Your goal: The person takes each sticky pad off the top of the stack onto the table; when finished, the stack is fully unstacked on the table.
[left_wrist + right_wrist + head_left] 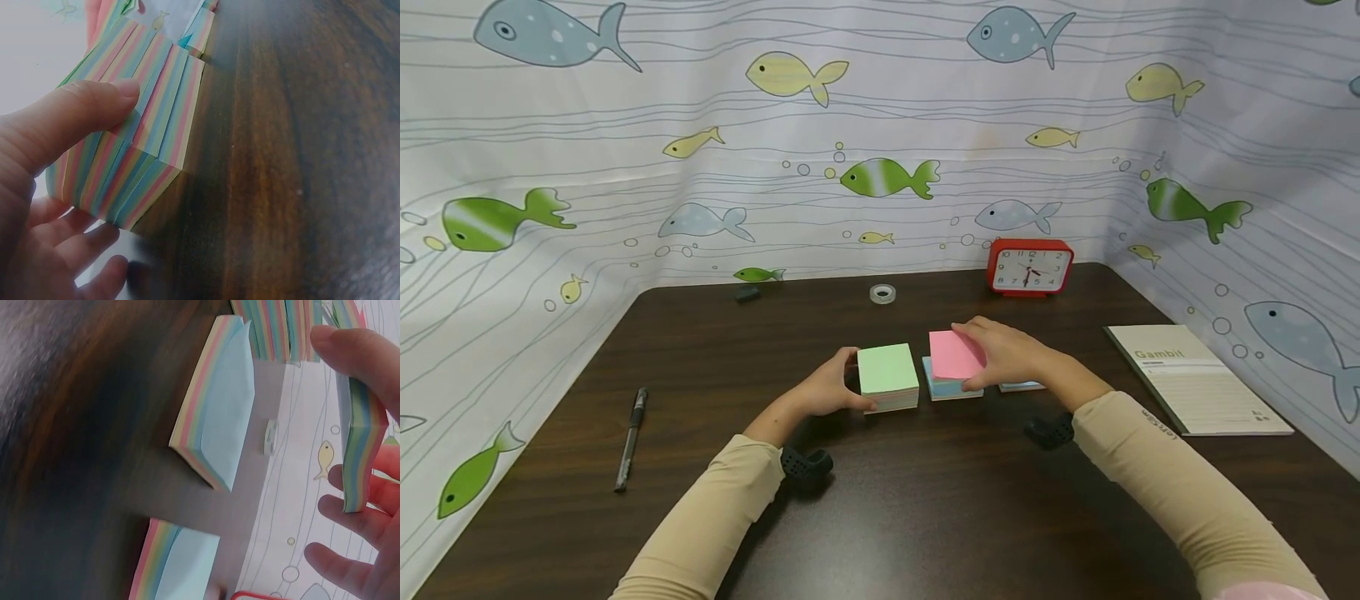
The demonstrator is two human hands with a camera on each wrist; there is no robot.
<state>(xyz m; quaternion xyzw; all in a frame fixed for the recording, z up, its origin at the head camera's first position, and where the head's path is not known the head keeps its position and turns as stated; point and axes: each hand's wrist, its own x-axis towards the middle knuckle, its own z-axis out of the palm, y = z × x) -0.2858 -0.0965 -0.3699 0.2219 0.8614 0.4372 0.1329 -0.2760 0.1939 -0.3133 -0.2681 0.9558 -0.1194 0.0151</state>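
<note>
My left hand [827, 387] grips a tall stack of sticky notes [887, 371] by its sides, the green sheet on top. In the left wrist view my thumb [100, 103] lies against the stack's striped edges. Just to the right, my right hand [1011, 354] pinches a thin pink-topped sticky note pad [951, 354] between thumb and fingers. The right wrist view shows this pad [362, 450] raised off the table. Below it lies a blue-topped pad [228, 412], and another blue-topped pad [190, 565] sits farther right, partly behind my right forearm in the head view.
A pen [631, 440] lies at left. Toward the back are a dark small block [748, 294], a tape roll [882, 299] and a red clock [1030, 293]. At right rests a notebook [1198, 392]. A fish-print curtain [895, 225] borders the table [880, 517].
</note>
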